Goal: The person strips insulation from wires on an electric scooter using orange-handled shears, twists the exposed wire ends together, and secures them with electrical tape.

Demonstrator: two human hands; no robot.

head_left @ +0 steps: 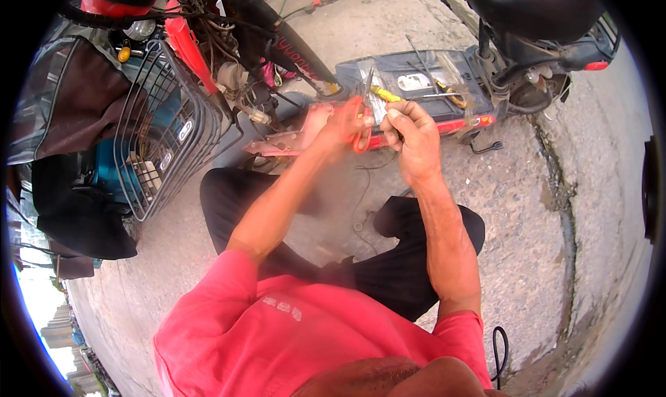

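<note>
My left hand (338, 128) is closed around a pair of scissors (360, 141) with orange loop handles. Their blades point away from me, over the flat footboard (361, 68) of an electric scooter. Close beside it, my right hand (414, 137) pinches thumb against fingers; what lies between them is too small to make out. Just beyond the fingertips is a bright yellow piece (386, 94), perhaps a tool handle. On the footboard, farther right, lie several thin metal tools and yellow-and-black handled pliers (454, 97).
The scooter's front, with loose wiring (198, 26), rises at the upper left; its seat (531, 8) is at the upper right. A wire basket (156, 133) stands on the left. A long crack (565, 216) crosses the concrete at right. A thin dark wire (365, 196) lies between my knees.
</note>
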